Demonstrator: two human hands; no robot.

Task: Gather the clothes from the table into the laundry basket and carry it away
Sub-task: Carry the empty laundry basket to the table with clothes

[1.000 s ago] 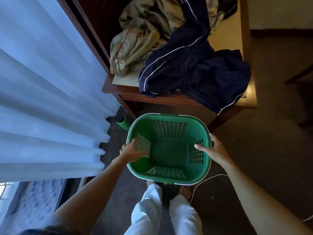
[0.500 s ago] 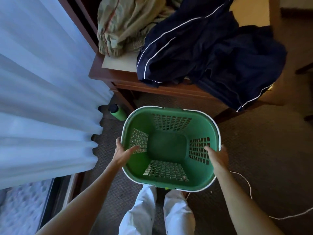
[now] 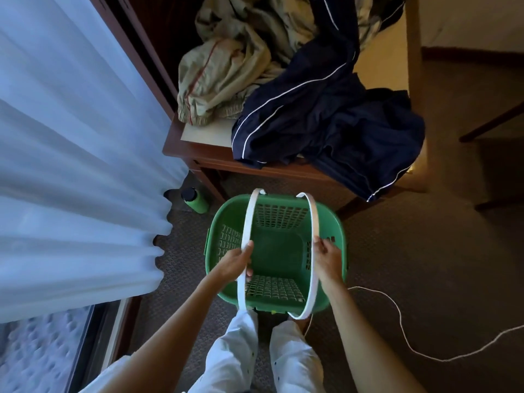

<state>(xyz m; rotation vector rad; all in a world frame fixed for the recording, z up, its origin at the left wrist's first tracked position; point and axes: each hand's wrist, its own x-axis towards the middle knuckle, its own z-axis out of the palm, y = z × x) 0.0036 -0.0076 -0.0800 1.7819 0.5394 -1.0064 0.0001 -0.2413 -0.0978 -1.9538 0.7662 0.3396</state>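
Empty green perforated plastic laundry basket point(image 3: 276, 251), left hand point(image 3: 234, 263) and right hand point(image 3: 326, 258) each gripping a white handle; crumpled navy and beige clothes point(image 3: 297, 103) not yet gathered from the wooden table point(image 3: 198, 148).

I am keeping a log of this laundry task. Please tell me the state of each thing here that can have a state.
laundry basket: empty, on the floor by the table
left handle: raised, gripped by left hand
right handle: raised, gripped by right hand
navy garment: crumpled on table, hanging over its edge
beige garment: crumpled on table
green bottle: capped, on the floor
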